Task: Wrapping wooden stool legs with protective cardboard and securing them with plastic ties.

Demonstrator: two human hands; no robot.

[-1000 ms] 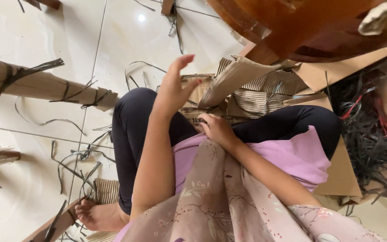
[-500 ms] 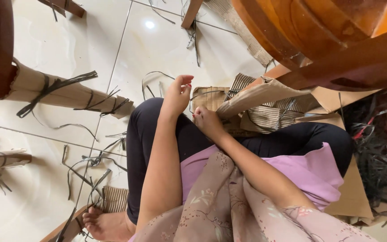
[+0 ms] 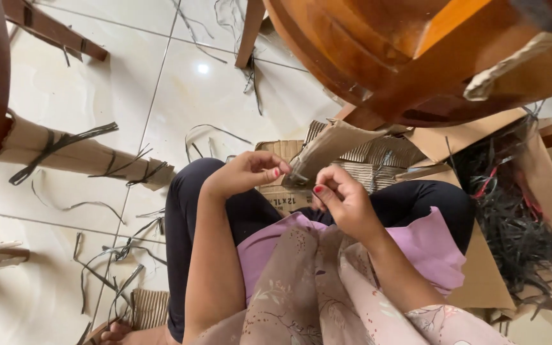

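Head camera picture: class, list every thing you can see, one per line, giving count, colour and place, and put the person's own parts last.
cardboard-wrapped furniture leg: one, brown, in front of the hands, slanting up towards the wooden furniture
wooden furniture: one piece, reddish brown, top right
wrapped legs tied with black strips: two in view, brown, left side on the floor
black strips: many, loose on the floor at left and centre
heap of black strips: one, with some red, right side
corrugated cardboard pieces: several, brown, under and beyond the knees
tiled floor: white, glossy
left hand: one, fingertips at the lower end of the wrapped leg
right hand: one, red nails, pinching beside it
bare foot: one, bottom left
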